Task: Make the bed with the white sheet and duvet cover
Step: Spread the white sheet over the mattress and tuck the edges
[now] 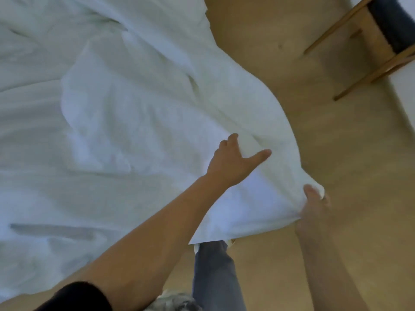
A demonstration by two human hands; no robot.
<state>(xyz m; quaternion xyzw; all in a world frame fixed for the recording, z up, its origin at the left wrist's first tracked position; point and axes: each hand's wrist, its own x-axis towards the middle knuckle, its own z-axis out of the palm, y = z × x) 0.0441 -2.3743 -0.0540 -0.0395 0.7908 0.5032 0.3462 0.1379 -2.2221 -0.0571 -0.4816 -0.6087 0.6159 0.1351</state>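
A rumpled white duvet cover (125, 108) covers the bed across the left and middle of the head view. Its near corner hangs off the bed's edge over the floor. My right hand (314, 209) grips that corner, thumb on top and fingers tucked under the cloth. My left hand (233, 160) reaches across onto the cloth a little further in, thumb spread wide; its fingers curl into a fold, so the grasp is partly hidden. Which layer is the sheet I cannot tell.
Beige carpet (292, 63) runs along the bed's right side. A wooden chair (363, 41) with a dark seat stands at the top right. My leg in blue jeans (215, 277) is below the cloth's corner.
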